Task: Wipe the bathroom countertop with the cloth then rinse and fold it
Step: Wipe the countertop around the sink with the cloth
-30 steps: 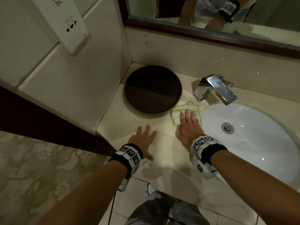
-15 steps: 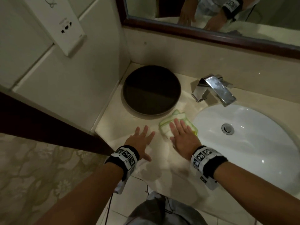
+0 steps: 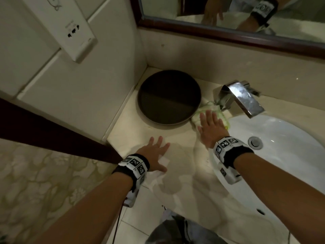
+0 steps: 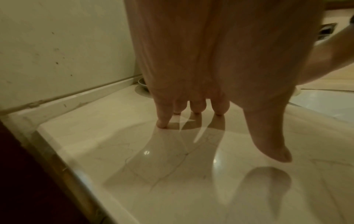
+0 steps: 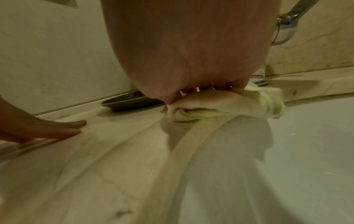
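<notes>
A folded white cloth with green edging lies on the beige marble countertop between the dark tray and the tap. My right hand presses flat on the cloth with straight fingers, near the basin's rim. Straight, spread fingers of my left hand rest flat on the countertop near its left front corner, holding nothing.
A round dark tray sits in the back left corner against the wall. A chrome tap overhangs the white basin at right. A mirror hangs above; the counter's edge drops to tiled floor.
My right hand has pushed the cloth forward and right from the counter's middle, up against the tap's base. The left hand has stayed planted.
</notes>
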Demonstrator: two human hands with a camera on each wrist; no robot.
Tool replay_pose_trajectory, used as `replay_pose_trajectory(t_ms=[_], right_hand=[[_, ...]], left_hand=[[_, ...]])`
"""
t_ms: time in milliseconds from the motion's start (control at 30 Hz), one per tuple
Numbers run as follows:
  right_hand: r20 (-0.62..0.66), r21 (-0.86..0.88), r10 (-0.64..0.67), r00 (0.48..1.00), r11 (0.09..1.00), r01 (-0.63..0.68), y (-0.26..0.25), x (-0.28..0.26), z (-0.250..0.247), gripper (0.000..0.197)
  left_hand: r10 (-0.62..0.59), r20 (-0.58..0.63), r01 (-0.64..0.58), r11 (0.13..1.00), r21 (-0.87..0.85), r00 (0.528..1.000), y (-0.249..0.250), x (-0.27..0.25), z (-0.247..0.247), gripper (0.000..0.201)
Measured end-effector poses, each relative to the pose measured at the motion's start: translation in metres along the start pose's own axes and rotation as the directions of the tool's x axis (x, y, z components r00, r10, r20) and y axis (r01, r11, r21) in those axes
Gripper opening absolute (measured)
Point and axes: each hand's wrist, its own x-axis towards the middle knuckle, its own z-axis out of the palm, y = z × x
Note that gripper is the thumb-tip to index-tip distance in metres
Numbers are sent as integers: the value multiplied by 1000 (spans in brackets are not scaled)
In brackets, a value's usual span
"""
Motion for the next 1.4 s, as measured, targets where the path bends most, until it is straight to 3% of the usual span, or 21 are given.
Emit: replay_pose_trajectory(t_ms=[100,167,400,633,967,1200,1400], right_hand=[[-14,-40,-30,999,999,30,-10,-18,13,61],[-44,-66,-117,992,991,114,-19,-37,27,62],[-119,-130,-418,901,906,403,-49,-104,80,59],[-81,-113,-455,887,888,446,-35,-92,68,58],[-98,-164,-312,945,942,294,-2,-35,27,88],[-93,-90,-313,945,948,305,-9,-54,40,83],[-143,-88,-350,926,936,340,-26,-96,84,57]], left_hand=[[-18,6,18,1000,12,1000,3,0,0,101],[-34,-9,34,999,16,999,5,-1,0,99],[-48,-57,47,999,-24,997,5,-2,4,97],[-70,-62,66,995,-77,996,5,-1,4,95],[-105,-46,99,987,-130,993,11,-3,0,90],[-105,-57,97,987,-126,993,10,-2,1,84],[-84,-47,81,995,-51,995,10,-3,1,81]])
